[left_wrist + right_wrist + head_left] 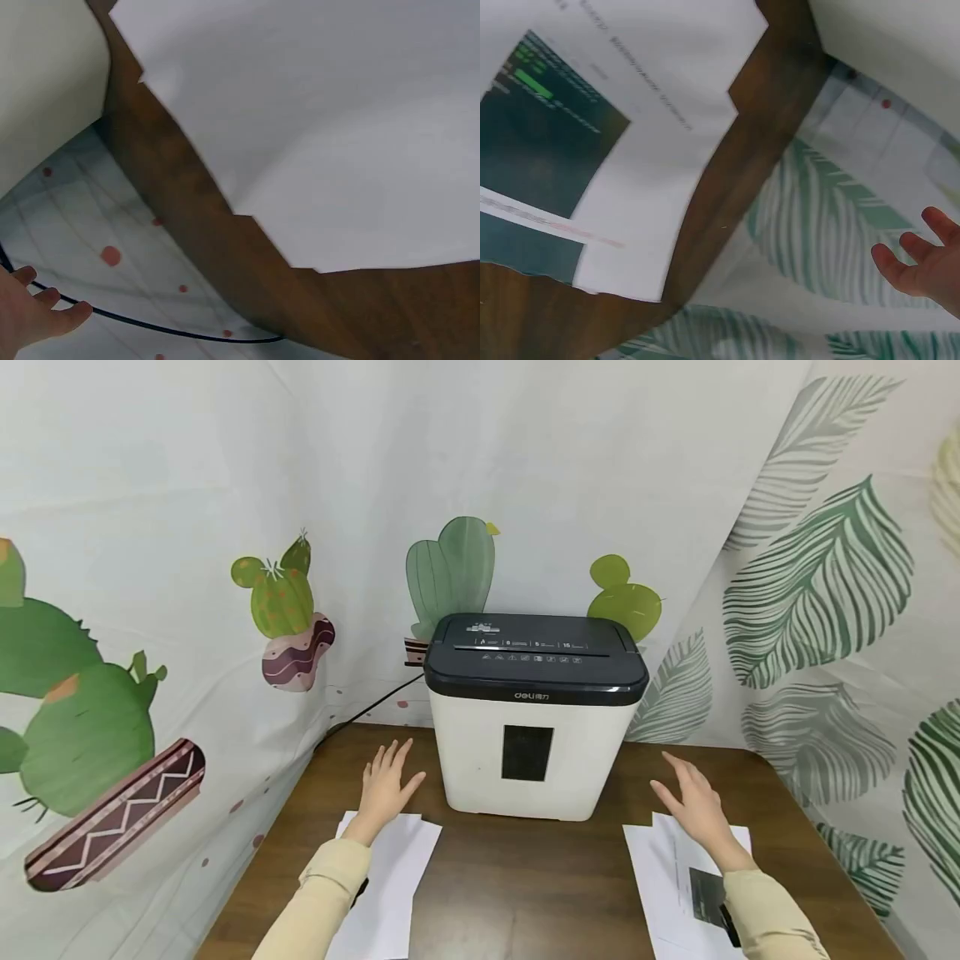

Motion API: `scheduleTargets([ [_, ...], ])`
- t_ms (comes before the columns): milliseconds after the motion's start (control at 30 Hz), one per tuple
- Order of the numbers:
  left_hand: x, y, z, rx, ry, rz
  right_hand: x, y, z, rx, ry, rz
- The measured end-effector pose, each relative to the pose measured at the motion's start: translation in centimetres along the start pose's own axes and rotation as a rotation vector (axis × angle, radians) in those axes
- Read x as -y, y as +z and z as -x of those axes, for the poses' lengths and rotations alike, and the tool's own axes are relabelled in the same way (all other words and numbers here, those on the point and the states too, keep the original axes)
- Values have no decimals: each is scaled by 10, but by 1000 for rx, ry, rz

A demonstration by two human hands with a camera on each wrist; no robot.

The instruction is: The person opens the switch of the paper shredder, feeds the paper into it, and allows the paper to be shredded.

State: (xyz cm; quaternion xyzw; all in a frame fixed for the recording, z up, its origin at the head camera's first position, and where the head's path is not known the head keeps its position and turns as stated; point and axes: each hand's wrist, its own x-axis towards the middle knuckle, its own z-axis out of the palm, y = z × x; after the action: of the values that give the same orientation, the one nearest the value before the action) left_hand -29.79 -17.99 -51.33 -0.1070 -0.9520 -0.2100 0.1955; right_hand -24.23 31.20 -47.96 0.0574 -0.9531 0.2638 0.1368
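A paper shredder (536,718) with a black top and white body stands at the middle back of the table. To its left my left hand (384,789) hovers with fingers spread, holding nothing; white paper sheets (390,885) lie under that wrist. On the other side my right hand (697,806) is held out with loosely straight fingers and nothing in it. Beneath the right forearm rest printed sheets (660,893), one bearing a dark green block, seen closer in the right wrist view (652,180). Only a few fingertips of each hand show in the wrist views.
A black cord (375,703) runs from behind the shredder to the table's left edge. The brown wooden table (517,893) stands against a white curtain (360,443) printed with cacti and leaves, which hangs at the back and both sides.
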Motion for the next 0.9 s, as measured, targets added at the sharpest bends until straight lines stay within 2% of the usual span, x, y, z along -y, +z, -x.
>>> scheduleTargets([
  [200,-17,-12,-12,-95,58,128,20,-16,-8,-17,-65,4],
  [333,-22,-27,-24,-145,93,164,32,-30,-21,-16,-104,-21],
  [467,-34,-49,-48,-167,126,170,43,-48,-35,-31,-145,-55],
  [600,-48,-74,-70,-179,135,202,54,-68,-44,-75,-203,-39],
  [800,-63,-112,-84,-199,141,283,72,-86,-56,-135,-238,-41],
  [900,-72,-125,-93,-201,157,274,84,-95,-61,-156,-224,-61],
])
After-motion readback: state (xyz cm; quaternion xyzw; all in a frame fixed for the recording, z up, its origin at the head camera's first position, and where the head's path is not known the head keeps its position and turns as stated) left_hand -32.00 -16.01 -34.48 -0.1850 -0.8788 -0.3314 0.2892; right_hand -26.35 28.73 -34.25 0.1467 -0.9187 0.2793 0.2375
